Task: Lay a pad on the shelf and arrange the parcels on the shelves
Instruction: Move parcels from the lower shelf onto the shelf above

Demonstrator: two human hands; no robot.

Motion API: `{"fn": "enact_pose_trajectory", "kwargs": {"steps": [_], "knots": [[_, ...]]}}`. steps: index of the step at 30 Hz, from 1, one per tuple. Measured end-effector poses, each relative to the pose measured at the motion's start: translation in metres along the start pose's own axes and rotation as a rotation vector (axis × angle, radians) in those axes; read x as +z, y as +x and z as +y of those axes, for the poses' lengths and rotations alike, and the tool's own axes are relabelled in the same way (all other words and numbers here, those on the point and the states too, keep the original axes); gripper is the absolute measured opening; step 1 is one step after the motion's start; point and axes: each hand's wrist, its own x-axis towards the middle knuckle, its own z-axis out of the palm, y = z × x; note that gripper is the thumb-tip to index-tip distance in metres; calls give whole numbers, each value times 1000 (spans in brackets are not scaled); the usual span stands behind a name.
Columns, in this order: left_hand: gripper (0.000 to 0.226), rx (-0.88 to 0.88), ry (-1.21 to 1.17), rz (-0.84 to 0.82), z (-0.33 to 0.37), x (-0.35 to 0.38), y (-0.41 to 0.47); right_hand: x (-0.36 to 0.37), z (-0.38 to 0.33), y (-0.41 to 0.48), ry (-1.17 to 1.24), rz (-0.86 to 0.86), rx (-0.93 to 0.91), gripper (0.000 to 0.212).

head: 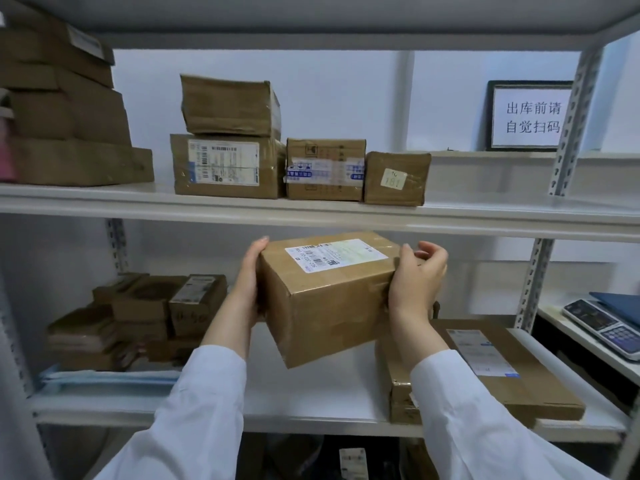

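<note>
I hold a brown cardboard parcel with a white label on top, in the air in front of the lower shelf. My left hand lies flat against its left side, fingers straight. My right hand grips its right end, fingers curled over the top edge. A white pad lies on the lower shelf below the parcel, and a blue pad lies under the stack at its left.
The upper shelf carries several boxes: a stack at left, two stacked, and two smaller ones. On the lower shelf a flat box lies at right and small parcels at left. A scale sits far right.
</note>
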Motion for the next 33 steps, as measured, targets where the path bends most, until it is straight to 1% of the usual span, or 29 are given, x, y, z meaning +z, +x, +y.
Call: {"fn": "enact_pose_trajectory", "kwargs": {"steps": [2,3,6,9,11,13,14,17,19,21,22,24,26,28,30,31,33], "knots": [[71,82,-41,0,10,-3,-7,2,-12,-11,52,21,-68,14],[68,121,-60,-1,15,-4,-10,2,-18,-16,77,31,-107,14],[48,216,-123,-44,26,-8,-17,4,-39,-26,139,48,-228,14],[47,309,-158,-126,34,-10,-21,8,-57,-30,190,-9,-319,16],[44,373,-181,-125,41,-10,-25,11,-68,-28,222,-71,-362,17],[37,405,-169,-79,50,-6,-28,16,-77,-23,233,-113,-401,24],[37,422,-161,-60,53,-5,-29,18,-81,-21,231,-128,-409,31],[53,478,-147,-38,63,1,-29,23,-92,-17,233,-174,-418,55],[48,516,-168,7,71,5,-31,25,-97,-14,213,-216,-428,64],[45,525,-194,47,79,11,-32,27,-100,-13,186,-275,-438,67],[49,507,-228,56,84,14,-32,29,-101,-12,183,-306,-446,66],[67,478,-303,58,94,22,-34,30,-103,-11,198,-380,-468,64],[75,490,-382,82,105,34,-38,31,-104,-8,228,-473,-517,63],[69,498,-434,120,118,47,-39,32,-104,-3,239,-569,-582,69],[59,483,-420,160,128,60,-39,35,-103,3,202,-632,-631,75],[57,475,-390,189,132,67,-37,38,-103,7,183,-647,-647,77],[59,467,-309,228,139,78,-34,45,-104,17,168,-642,-621,82]]}}
